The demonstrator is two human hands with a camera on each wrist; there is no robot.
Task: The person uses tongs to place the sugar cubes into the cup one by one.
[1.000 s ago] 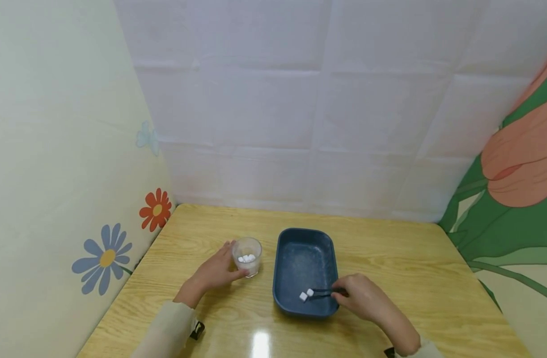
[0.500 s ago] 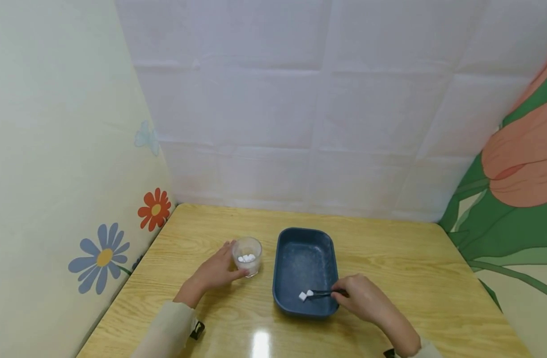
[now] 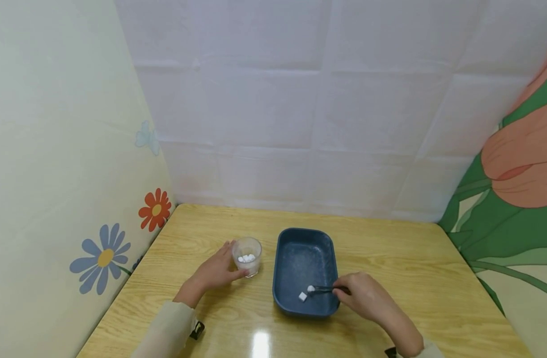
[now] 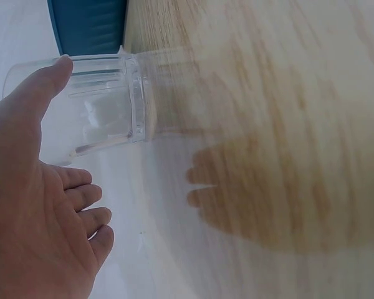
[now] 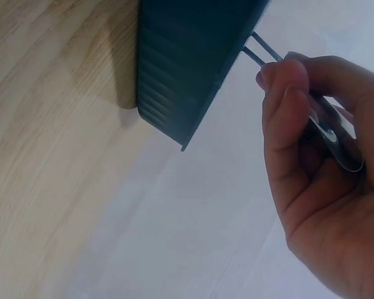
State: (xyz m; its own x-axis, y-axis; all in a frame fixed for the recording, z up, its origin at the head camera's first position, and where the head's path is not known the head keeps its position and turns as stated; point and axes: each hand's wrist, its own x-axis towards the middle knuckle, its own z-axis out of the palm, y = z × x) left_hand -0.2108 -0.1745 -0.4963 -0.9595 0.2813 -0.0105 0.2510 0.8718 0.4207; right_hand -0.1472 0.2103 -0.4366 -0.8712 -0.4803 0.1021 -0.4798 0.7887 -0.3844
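Observation:
My left hand [image 3: 216,270] holds a clear drinking glass [image 3: 247,251] upright on the table, thumb along its near side and fingers behind. Several small white cubes [image 3: 246,258] lie inside the glass. In the right wrist view, my right hand [image 5: 324,162] pinches a pair of tweezers [image 5: 327,128] between thumb and fingers. Their arms reach over the rim of a dark blue rectangular dish [image 3: 305,253]. At the tweezer tips in the head view is one white cube [image 3: 311,289]. A second white cube [image 3: 302,297] sits just left of it on the dish's floor.
The dish stands right of the glass on a light wooden table [image 3: 389,258]. A white cloth wall [image 3: 273,109] closes off the back. Flower-printed panels flank the left and right sides. Black straps show at both wrists.
The tweezers have closed at the tips on one cube and risen slightly, drawing it away from the other cube. My left hand and the glass have stayed in place.

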